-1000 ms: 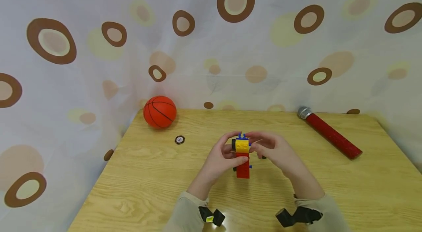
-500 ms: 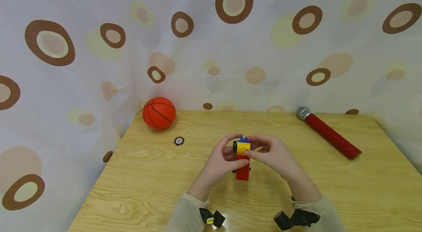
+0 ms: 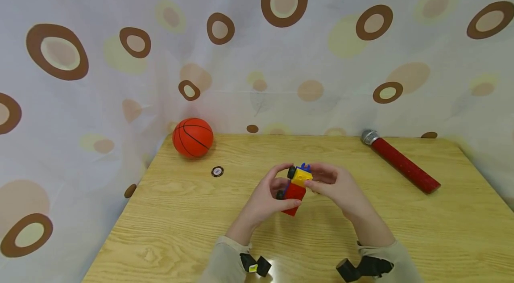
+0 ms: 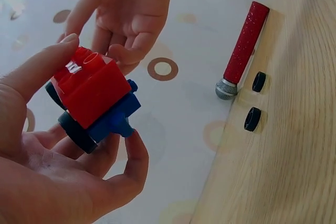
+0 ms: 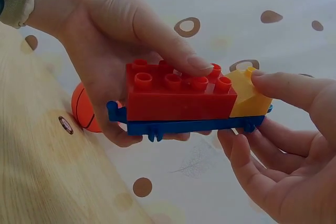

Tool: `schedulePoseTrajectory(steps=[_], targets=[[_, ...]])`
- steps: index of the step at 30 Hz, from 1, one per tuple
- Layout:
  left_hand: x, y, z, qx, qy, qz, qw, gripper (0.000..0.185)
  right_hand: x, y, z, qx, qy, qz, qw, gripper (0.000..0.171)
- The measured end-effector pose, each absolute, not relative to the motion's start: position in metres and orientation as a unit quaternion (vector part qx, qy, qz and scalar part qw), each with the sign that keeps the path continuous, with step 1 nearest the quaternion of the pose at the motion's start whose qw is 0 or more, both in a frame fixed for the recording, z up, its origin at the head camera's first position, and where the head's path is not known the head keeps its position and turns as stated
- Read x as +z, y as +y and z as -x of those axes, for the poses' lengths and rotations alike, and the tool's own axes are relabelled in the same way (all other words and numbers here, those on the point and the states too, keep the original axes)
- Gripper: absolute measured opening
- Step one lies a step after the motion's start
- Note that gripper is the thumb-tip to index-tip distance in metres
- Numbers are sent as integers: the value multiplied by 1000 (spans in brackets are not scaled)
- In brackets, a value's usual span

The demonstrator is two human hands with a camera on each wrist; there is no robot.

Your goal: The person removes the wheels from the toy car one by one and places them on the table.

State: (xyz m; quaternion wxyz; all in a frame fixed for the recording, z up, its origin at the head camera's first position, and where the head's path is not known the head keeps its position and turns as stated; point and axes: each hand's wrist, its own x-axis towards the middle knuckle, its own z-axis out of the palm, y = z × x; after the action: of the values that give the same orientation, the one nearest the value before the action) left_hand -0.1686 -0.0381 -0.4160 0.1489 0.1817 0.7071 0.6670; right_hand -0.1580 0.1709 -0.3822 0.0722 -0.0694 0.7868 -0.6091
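Held up over the table is a building-block toy car. A red studded brick and a yellow sloped brick sit on a blue chassis. My left hand grips the red end, thumb on the studs and fingers beneath. At the yellow end my right hand pinches with its thumb on top and fingers below. Black wheels are on the car's left side; blue axle stubs show bare on the other. In the left wrist view, two loose black wheels stand on the table.
A small orange basketball sits at the table's back left, with a round black-and-white chip in front. A red microphone lies at the back right. Patterned curtain encloses the back and left of the wooden table.
The toy car has turned in the hands, its yellow end swinging right so it now slants and shows its left wheels more. My right hand has shifted slightly right.
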Motion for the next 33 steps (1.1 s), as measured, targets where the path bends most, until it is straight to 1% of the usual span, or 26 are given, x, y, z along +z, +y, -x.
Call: schedulePoseTrajectory(steps=[7, 14, 23, 33], targets=[[-416, -42, 170, 655, 718, -186, 148, 77, -380, 175, 158, -620, 780, 55, 74, 57], [-412, -46, 171, 652, 721, -181, 149, 78, -384, 183, 160, -636, 762, 89, 77, 55], [-410, -50, 172, 680, 708, -157, 108, 76, -385, 188, 161, -644, 748, 129, 94, 53], [-410, -51, 173, 706, 684, -150, 103, 78, -391, 192, 162, -640, 739, 170, 123, 62]])
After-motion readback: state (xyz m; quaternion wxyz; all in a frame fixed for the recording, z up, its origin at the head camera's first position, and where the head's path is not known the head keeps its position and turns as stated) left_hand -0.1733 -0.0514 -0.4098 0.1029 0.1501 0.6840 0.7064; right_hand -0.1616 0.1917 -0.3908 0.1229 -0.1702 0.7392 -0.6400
